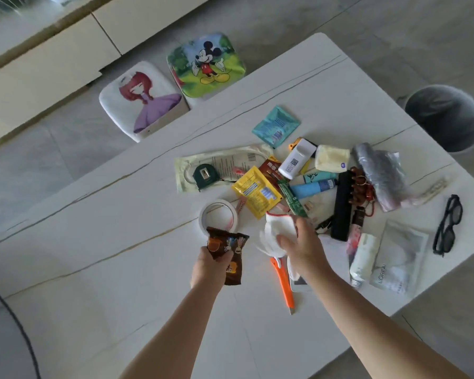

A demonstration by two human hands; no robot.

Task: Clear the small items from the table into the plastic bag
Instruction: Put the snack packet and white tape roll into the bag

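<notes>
The white table (pixel 121 242) carries a heap of small items (pixel 312 181), likely tipped out for bagging. The right hand (pixel 298 243) curls round a crumpled white plastic bag (pixel 278 231), held near the heap; the left hand (pixel 208 265) grips a brown snack packet (pixel 226 251) beside it, arm outstretched.

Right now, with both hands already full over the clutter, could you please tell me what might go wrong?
1. The left hand grips the brown snack packet and the right hand grips a white cloth glove with red trim, so no hand seems free to open a bag.
2. The orange utility knife lies just under the right wrist; if its blade is out, reaching down could cut.
3. The black-framed glasses lie near the table edge and could be knocked off.
</notes>
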